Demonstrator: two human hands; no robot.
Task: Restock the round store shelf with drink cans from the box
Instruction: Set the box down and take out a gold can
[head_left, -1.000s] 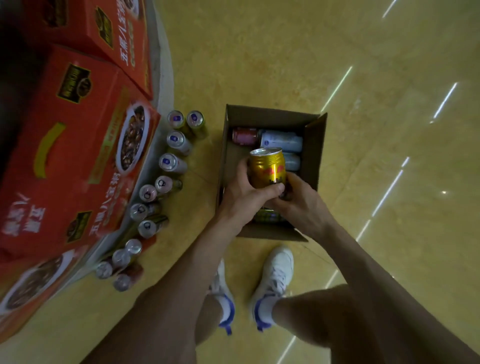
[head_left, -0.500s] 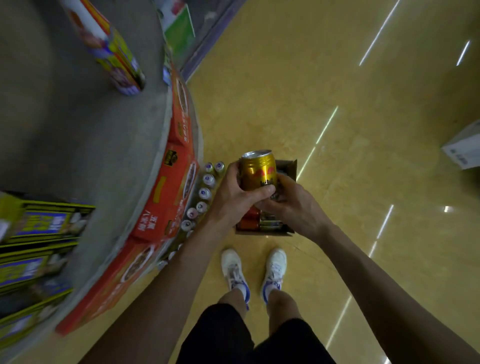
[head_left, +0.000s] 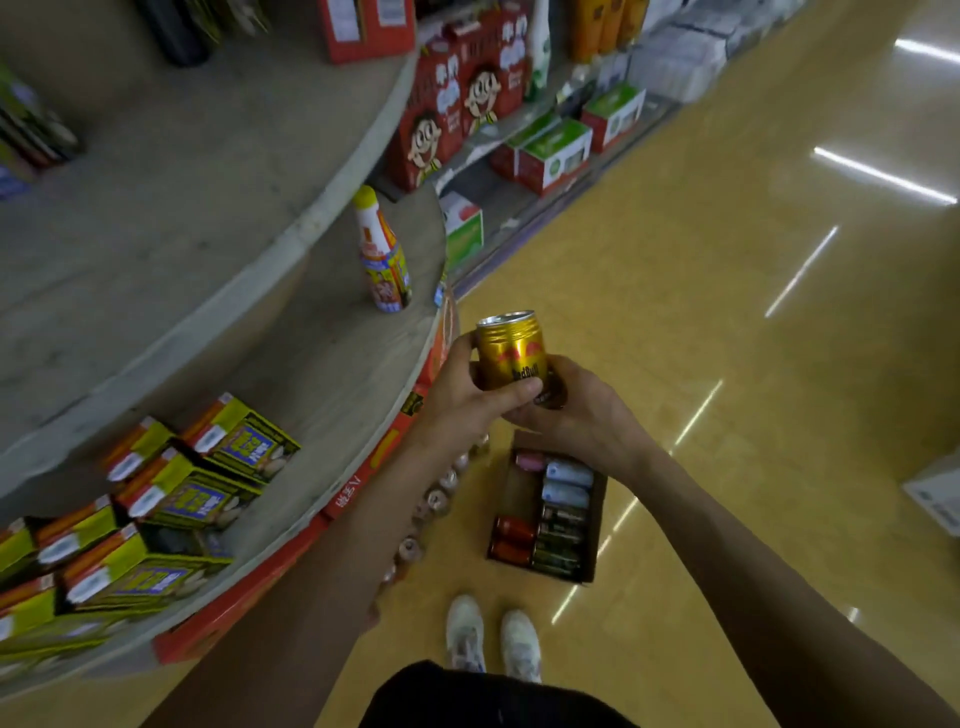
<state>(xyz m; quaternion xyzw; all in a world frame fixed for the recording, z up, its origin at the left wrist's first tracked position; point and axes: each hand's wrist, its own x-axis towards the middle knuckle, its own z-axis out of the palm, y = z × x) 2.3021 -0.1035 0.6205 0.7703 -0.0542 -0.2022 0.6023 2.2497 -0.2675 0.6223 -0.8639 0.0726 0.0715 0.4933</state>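
Since half a second ago we have lifted the gold can higher and further from the box, and our view has swung up, so more of the round shelf shows. The can is upright in the air, level with the rim of the shelf's middle tier and just to the right of it, not touching the shelf.

Our left hand grips the can from the left, with the thumb laid across the lower front of the label and the fingers curled round the far side. Our right hand cups the can's base from the right, its fingers curled under it. We cannot tell what the dark shape at those fingertips is.

Below our hands the box sits open on the yellow floor, near the shelf's foot. Cans lie on their sides in it: a pink can, pale blue cans, red cans and dark green cans.

A row of cans stands on the floor along the shelf's base, left of the box. On the middle tier a bottle with a yellow cap stands near the edge, and yellow cartons lie stacked further left. Our white shoes are just behind the box.
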